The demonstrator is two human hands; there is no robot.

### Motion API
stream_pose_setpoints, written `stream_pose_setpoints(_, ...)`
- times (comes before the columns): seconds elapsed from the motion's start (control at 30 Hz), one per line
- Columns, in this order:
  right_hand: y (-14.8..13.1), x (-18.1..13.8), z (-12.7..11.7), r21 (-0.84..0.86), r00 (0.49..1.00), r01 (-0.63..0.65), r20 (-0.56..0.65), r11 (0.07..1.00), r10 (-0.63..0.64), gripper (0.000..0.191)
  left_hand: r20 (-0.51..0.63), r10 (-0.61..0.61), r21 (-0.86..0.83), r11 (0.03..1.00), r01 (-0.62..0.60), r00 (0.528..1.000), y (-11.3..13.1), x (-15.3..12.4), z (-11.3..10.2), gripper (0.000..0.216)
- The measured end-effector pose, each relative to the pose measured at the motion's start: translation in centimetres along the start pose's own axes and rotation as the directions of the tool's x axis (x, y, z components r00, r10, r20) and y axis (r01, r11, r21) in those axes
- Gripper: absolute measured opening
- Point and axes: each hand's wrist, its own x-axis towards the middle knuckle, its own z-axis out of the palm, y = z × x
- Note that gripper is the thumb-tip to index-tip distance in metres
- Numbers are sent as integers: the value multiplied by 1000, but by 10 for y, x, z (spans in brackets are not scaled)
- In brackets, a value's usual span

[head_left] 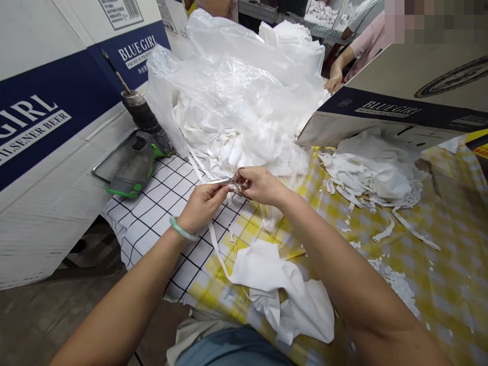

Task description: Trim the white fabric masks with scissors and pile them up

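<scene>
My left hand point(203, 204), with a pale green bangle on the wrist, pinches a thin white strap point(214, 238). The strap runs down to a soft white garment point(278, 274) lying crumpled at the table's front edge. My right hand point(263, 186) grips a small pair of metal scissors point(225, 181) by the handles, and their blades point left over my left fingers. Both hands meet above the table. Whether the blades touch the strap cannot be made out. Just beyond them lies a heap of white fabric pieces point(224, 147), partly under a clear plastic bag point(236, 86).
A cordless drill point(141, 112) stands at the left beside tall beer cartons point(87, 76). Another carton point(381, 112) leans at the right, above a white garment pile point(377, 173). White scraps point(396, 279) dot the yellow checked cloth point(453, 223). Another person's hand point(334, 76) is behind.
</scene>
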Motion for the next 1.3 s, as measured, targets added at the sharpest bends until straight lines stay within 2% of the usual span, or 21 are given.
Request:
stream_pose_setpoints(0.07, 5, -2, 1, 88, 998, -64, -4, 994, 65, 7, 25, -9, -4, 1000, 9, 1000, 4, 2, -5, 21)
stream_pose_setpoints(0.13, 10, -6, 5, 251, 988, -140, -31, 958, 153, 7, 38, -22, -3, 1000, 22, 999, 6, 2, -6, 22)
stream_pose_setpoints(0.23, 13, -14, 16, 512, 950, -229, -67, 828, 304, 11, 52, -47, 9, 999, 47, 998, 4, 4, -3, 21)
stream_pose_setpoints(0.33, 11, -19, 23, 630, 914, -262, -81, 731, 398, 20, 18, -66, 30, 997, 66, 998, -2, 8, -1, 20)
stream_pose_setpoints(0.47, 5, -23, 23, 672, 894, -279, -79, 686, 440, 27, -118, -66, 71, 995, 74, 991, -7, 11, -3, 19)
stream_pose_setpoints(0.53, 4, -23, 21, 679, 896, -288, -59, 676, 440, 29, -143, -48, 104, 993, 63, 989, -6, 11, -3, 19)
stream_pose_setpoints(0.63, 5, -23, 20, 707, 885, -294, -52, 643, 462, 30, -115, 15, 152, 988, 3, 993, -3, 8, 1, 14)
stream_pose_setpoints(0.7, 7, -22, 20, 734, 867, -285, -77, 616, 493, 29, -103, 100, 191, 979, -79, 990, 0, 6, 5, 17)
stream_pose_setpoints(0.8, 12, -22, 21, 767, 842, -260, -116, 586, 526, 28, -82, 298, 298, 918, -262, 951, 1, 4, 13, 26)
stream_pose_setpoints(0.87, 13, -20, 23, 785, 831, -246, -131, 568, 541, 26, -75, 397, 367, 864, -345, 915, 0, 5, 18, 19)
stream_pose_setpoints(0.97, 11, -19, 27, 803, 816, -233, -146, 548, 560, 24, -106, 438, 395, 842, -366, 893, -1, 11, 22, 7)
stream_pose_setpoints(1.13, 4, -16, 38, 823, 778, -233, -162, 518, 608, 17, -120, 475, 416, 821, -390, 872, -5, 15, 22, 13)
stream_pose_setpoints(1.3, 5, -12, 45, 862, 741, -198, -180, 467, 646, 10, -52, 544, 496, 742, -451, 838, -10, 7, 28, 14)
